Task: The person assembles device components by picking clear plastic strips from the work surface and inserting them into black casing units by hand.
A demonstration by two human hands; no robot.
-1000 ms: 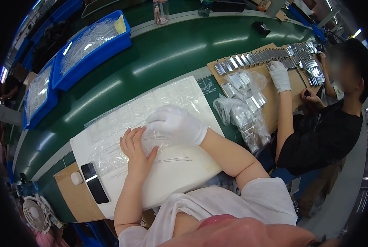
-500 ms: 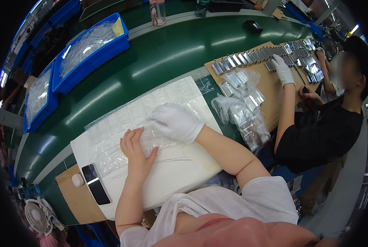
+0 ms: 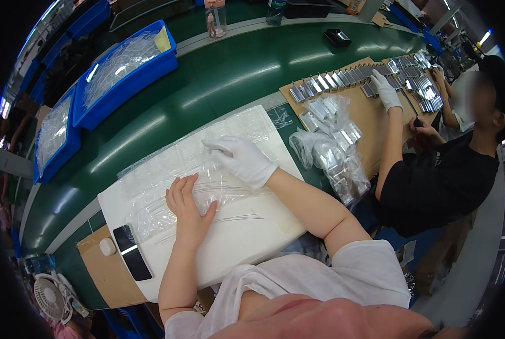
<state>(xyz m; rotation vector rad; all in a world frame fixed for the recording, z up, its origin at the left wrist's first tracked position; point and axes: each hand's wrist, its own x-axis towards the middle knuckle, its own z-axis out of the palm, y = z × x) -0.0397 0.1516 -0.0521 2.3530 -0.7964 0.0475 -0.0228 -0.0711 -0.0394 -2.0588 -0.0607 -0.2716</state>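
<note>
My left hand (image 3: 189,209), bare, lies with fingers spread on clear plastic film (image 3: 145,212) over a white padded board (image 3: 246,243). My right hand (image 3: 241,161), in a white glove, is just beyond it, thumb and fingertips drawn together over the film. Whatever is between those fingertips is too small to make out. Several thin, hair-like strands (image 3: 238,217) rest on the board to the right of my left wrist. More fine strands run across the film between my hands.
A phone (image 3: 132,252) and a white case (image 3: 107,247) lie at left. Blue bins (image 3: 125,73) of clear strips stand beyond the green belt (image 3: 224,90). On the right, a co-worker's gloved hand (image 3: 386,93) touches metal parts beside bagged ones (image 3: 334,155). A black box (image 3: 337,38) sits farther back.
My right hand has shifted slightly, its fingertips moving away from my left hand and pinching more visibly. My left hand stays put. The black box at the back has slid left.
</note>
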